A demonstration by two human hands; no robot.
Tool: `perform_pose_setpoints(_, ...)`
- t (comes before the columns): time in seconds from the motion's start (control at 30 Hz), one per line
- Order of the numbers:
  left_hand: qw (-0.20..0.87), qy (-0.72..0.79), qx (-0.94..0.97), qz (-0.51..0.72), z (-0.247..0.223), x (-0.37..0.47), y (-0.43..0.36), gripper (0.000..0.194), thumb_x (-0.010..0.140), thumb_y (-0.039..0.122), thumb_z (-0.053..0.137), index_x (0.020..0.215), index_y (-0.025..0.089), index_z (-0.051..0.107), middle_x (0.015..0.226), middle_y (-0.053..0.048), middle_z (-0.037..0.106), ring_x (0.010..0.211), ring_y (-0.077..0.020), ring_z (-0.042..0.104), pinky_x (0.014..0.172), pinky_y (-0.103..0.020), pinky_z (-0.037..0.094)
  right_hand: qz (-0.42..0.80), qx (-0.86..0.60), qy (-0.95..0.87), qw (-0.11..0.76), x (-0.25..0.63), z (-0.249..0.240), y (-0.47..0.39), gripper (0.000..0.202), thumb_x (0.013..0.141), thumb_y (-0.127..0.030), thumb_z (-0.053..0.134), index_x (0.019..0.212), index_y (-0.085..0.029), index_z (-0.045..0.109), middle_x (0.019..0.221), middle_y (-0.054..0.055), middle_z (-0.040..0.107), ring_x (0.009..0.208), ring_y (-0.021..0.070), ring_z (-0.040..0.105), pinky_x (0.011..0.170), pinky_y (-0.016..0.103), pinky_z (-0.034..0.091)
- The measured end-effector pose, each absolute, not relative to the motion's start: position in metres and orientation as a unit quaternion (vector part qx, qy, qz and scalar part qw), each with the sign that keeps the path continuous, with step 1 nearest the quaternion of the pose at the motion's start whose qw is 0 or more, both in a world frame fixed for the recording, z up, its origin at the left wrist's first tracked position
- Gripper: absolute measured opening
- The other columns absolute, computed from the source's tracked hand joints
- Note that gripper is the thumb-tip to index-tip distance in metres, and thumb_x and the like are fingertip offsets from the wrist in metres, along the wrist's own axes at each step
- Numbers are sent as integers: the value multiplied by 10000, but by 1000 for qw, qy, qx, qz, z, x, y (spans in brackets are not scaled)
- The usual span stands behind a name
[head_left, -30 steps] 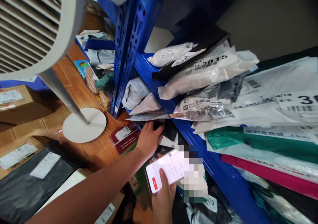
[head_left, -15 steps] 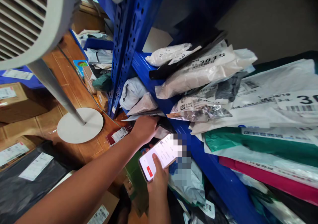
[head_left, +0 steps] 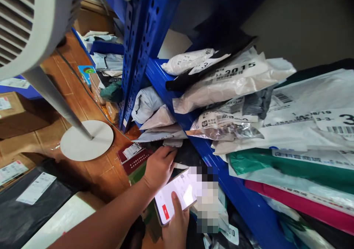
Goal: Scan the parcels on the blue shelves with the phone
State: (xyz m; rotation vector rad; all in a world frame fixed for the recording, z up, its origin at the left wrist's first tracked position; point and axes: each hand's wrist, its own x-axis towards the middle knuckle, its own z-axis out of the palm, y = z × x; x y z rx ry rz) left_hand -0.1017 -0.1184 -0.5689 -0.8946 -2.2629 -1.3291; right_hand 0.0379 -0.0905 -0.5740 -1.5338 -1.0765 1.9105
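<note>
My right hand (head_left: pixel 177 219) grips a smartphone (head_left: pixel 177 195) from below, its thumb on the lit screen. The screen is pale with a red button, and its far end is blurred by a mosaic. Beside it, my left hand (head_left: pixel 162 168) reaches into the lower shelf level. Its bent fingers close at the edge of a black plastic parcel (head_left: pixel 190 155); the fingertips are partly hidden. Just above these fingers lie a grey-white flat parcel (head_left: pixel 163 134), a pinkish parcel (head_left: pixel 159 118) and a rolled white parcel (head_left: pixel 146 103).
A blue shelf rail (head_left: pixel 218 168) slants past my hands, with labelled parcels (head_left: pixel 235 72) stacked on the right. At left stands a white fan on a round base (head_left: pixel 85 140). Cardboard boxes (head_left: pixel 22 112), a black package (head_left: pixel 41 190) and a dark red box (head_left: pixel 135 158) lie lower down.
My left hand has moved down from beneath the grey-white parcel to the black one, uncovering more of the dark red box. The phone has shifted slightly lower in my right hand's grip.
</note>
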Motion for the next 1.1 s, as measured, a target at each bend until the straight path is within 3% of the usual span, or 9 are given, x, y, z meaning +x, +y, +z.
perform_pose_setpoints(0.13,181,-794,-308,-491,-570,-91,-119,264,767,46,613,1012,123,673,936,-60,711,801,-191,629,691,-287,591,685,-559,-404,237,38,-577,-91,858,537,-481,862,1281,-215,528,836,58,793,804,311,758,671,448,625)
perform_pose_setpoints(0.3,117,-824,-296,-468,-571,-106,-130,373,698,53,700,1042,198,693,1207,-142,571,1107,-305,553,923,-468,564,692,-585,-356,229,31,-563,-93,1026,364,-442,932,1266,-194,510,742,17,787,715,277,754,652,396,612)
perform_pose_setpoints(0.47,-88,-862,-270,-421,-559,-122,-131,550,719,58,652,1258,55,549,1188,-187,585,1116,-319,564,1021,-486,513,732,-554,-327,222,14,-555,-98,931,449,-360,910,1279,-234,509,794,-9,793,757,252,758,677,380,613)
perform_pose_setpoints(0.6,-110,-863,-317,-377,-554,-130,-129,508,800,119,582,1307,115,564,1364,-235,460,1313,-372,434,1154,-503,377,747,-535,-286,273,-6,-565,-104,877,489,-284,863,1286,-237,503,816,-20,795,725,208,752,666,336,618)
perform_pose_setpoints(0.73,-115,-845,-351,-388,-551,-135,-131,486,787,120,586,1272,87,593,1479,-262,335,1421,-395,294,1219,-492,267,701,-547,-322,324,-27,-582,-105,848,535,-263,813,1319,-213,496,1048,60,774,796,201,743,667,311,614)
perform_pose_setpoints(0.83,-127,-827,-378,-397,-551,-130,-135,498,753,54,540,1248,28,590,1507,-258,328,1445,-378,257,1232,-488,242,687,-560,-325,329,-41,-591,-104,833,554,-304,780,1327,-180,497,1332,129,638,960,224,723,716,309,615)
perform_pose_setpoints(0.93,-150,-813,-397,-400,-554,-124,-141,538,743,45,540,1280,55,572,1540,-254,279,1469,-378,190,1238,-542,168,689,-559,-322,330,-48,-592,-105,844,557,-321,774,1339,-188,485,1400,114,586,1039,224,703,753,294,609)
perform_pose_setpoints(1.0,-147,-806,-407,-404,-557,-123,-147,510,776,128,591,1285,100,582,1550,-257,244,1475,-393,156,1231,-575,151,686,-560,-322,335,-40,-589,-107,853,556,-306,784,1344,-191,477,1311,98,658,995,221,719,755,303,611)
perform_pose_setpoints(1.1,-134,-785,-412,-443,-558,-129,-152,589,796,504,647,1261,146,604,1525,-238,287,1448,-407,216,1207,-599,221,689,-560,-337,313,-3,-580,-109,801,592,-308,804,1324,-195,498,1023,56,780,865,233,750,770,357,620)
